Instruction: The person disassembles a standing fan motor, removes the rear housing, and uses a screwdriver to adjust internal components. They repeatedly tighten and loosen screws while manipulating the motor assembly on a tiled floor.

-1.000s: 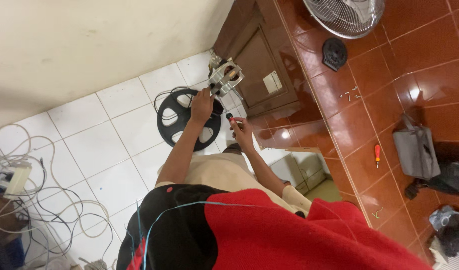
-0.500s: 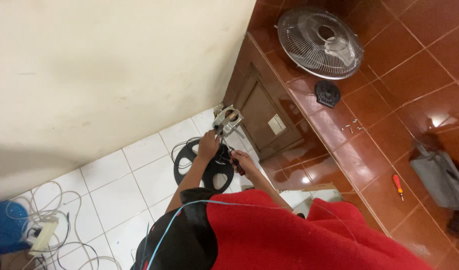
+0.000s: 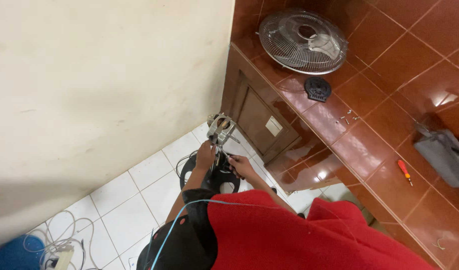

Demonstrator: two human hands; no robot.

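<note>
My left hand [image 3: 205, 156] grips the lower part of a small metal fan motor [image 3: 220, 129] standing on the white tiled floor, just above a black round fan base [image 3: 217, 176]. My right hand [image 3: 241, 165] is closed around a thin tool beside the motor's stem; the tool's tip is hidden. Both arms reach out from my red and black shirt [image 3: 289, 235].
A wire fan guard [image 3: 303, 41], a black round cap [image 3: 317, 88], several loose screws [image 3: 347, 118], a red screwdriver [image 3: 404, 171] and a grey bag [image 3: 443, 156] lie on the red-brown tiles. A wooden door [image 3: 257, 117] faces me. White cables [image 3: 59, 242] sit lower left.
The view has swung, so the wall fills more of the picture and the fan guard shows whole. Both hands stay at the motor over the black base.
</note>
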